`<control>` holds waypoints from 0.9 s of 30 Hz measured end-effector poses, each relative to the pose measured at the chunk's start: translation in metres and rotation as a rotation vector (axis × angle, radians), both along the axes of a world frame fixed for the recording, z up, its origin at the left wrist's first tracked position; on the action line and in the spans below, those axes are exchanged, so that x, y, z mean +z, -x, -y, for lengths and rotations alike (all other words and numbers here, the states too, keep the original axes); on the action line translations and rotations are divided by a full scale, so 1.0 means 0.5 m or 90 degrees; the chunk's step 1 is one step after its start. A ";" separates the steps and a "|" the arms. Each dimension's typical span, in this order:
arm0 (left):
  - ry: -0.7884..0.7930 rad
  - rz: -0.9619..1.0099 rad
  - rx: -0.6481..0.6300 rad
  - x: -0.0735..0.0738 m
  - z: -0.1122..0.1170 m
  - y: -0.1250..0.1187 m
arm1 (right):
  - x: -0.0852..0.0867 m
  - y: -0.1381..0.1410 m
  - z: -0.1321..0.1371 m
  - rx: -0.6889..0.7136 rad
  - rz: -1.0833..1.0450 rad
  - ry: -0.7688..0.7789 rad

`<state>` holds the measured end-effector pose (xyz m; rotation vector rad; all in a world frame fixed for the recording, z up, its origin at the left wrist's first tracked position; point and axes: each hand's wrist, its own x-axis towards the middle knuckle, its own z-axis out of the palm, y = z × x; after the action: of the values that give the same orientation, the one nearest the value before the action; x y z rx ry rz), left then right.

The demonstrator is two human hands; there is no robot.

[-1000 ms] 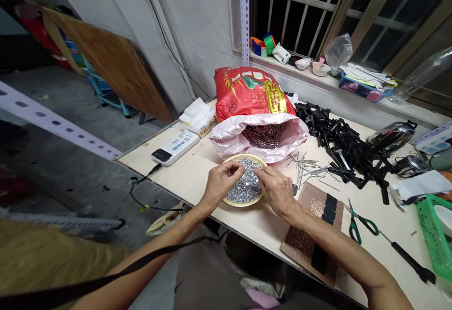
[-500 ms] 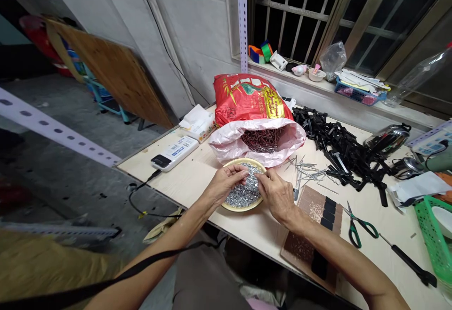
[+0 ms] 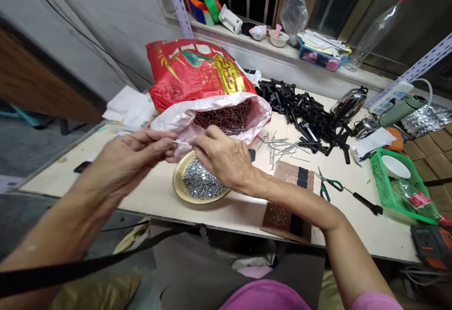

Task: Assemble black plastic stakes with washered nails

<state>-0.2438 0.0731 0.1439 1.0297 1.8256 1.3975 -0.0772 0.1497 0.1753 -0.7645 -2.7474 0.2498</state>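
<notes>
My left hand (image 3: 134, 157) and my right hand (image 3: 222, 157) are raised close together above a gold plate (image 3: 179, 187) heaped with small silver washers (image 3: 199, 185). A thin metal nail (image 3: 181, 143) spans the gap between them, pinched at each end by closed fingers. Just behind the hands lies a red sack (image 3: 192, 72) with a pink liner (image 3: 176, 117), open and full of dark reddish nails (image 3: 226, 117).
Loose silver nails (image 3: 278, 147) and a pile of black plastic parts (image 3: 307, 112) lie to the right on the wooden table (image 3: 353, 225). Green-handled scissors (image 3: 326, 187), a brown board (image 3: 282, 211), a green basket (image 3: 391, 183) and a kettle (image 3: 349, 105) are also there.
Both hands have lifted from the plate of washers and now hold a nail between them. The camera has swung right and closer to the table.
</notes>
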 end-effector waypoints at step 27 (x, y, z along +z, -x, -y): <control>0.052 0.197 -0.065 -0.096 -0.028 -0.128 | -0.141 -0.109 -0.025 -0.029 0.019 0.128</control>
<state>-0.1797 0.0872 0.0958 0.8027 1.5685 1.3283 -0.0227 0.1620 0.1046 -0.8864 -2.7577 0.5164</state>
